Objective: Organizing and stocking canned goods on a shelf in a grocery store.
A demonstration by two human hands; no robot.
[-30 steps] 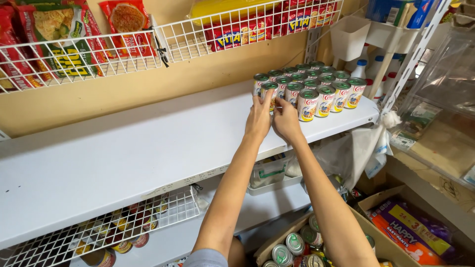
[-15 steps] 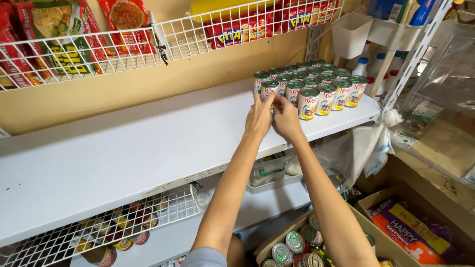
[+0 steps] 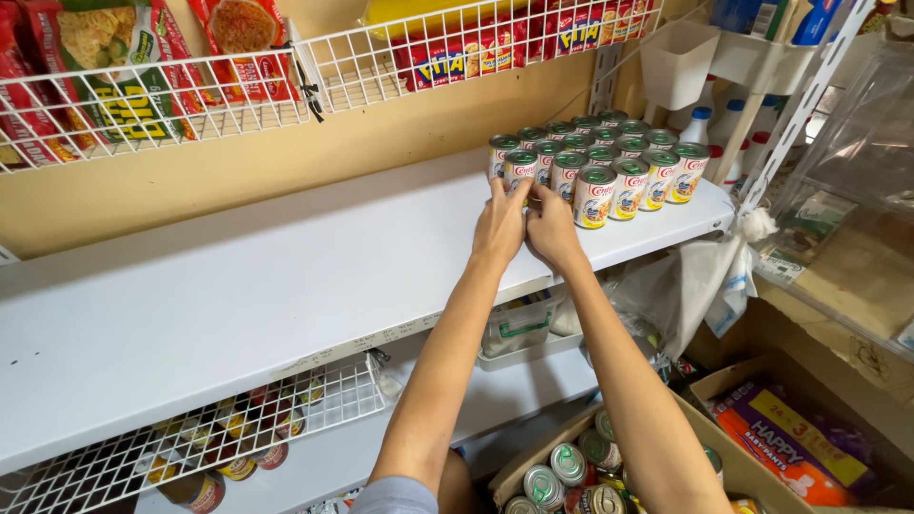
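- Can [image 3: 521,169]: small, green lid, white-and-red label; upright at the near left corner of the can cluster [image 3: 609,157], far right on the white shelf [image 3: 238,286].
- Left hand [image 3: 500,227]: arm outstretched, fingers closed on the can's left side.
- Right hand [image 3: 554,227]: alongside, touching, fingers closed on its right side.

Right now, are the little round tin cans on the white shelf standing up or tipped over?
Standing up: the small round tin cans show green tops facing upward, in rows on the white shelf.
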